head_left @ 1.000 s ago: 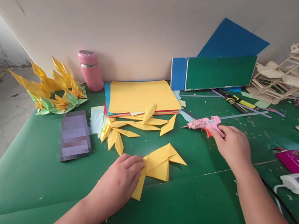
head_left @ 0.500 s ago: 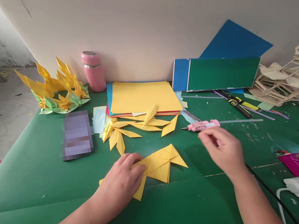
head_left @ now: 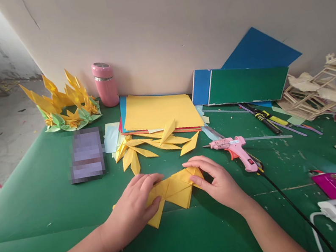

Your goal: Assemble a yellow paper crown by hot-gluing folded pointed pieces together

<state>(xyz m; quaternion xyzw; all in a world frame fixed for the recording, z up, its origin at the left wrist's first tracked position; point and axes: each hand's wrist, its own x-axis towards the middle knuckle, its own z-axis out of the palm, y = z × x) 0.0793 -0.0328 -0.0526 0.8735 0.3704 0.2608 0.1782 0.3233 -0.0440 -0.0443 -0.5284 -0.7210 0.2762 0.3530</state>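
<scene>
Yellow folded piece: lies on the green table cover at the near edge, between both hands.

Left hand: laid flat on the piece's left part, fingers extended and close together, nothing gripped.

Right hand: closed on the piece's right tip, which is pinched between thumb and curled fingers.

Handling note: the joint is judged best served if the left part is kept pinned flat while the right tip is pressed squarely, so that the creases are not shifted.

Pink glue gun: propped just beyond the right hand, untouched, nozzle pointed left. Its black cord is trailed toward the near right.

Loose yellow folded points: scattered behind the piece.

Stack of coloured sheets: set farther back.

Pink flask: stood upright at the wall.

Change record: a second ago the gun's grip was held by the right hand. Half a second ago that hand was lifted beside it. Now it is set on the paper, and the gun is turned with its handle toward the near side. The left hand is unmoved.
</scene>
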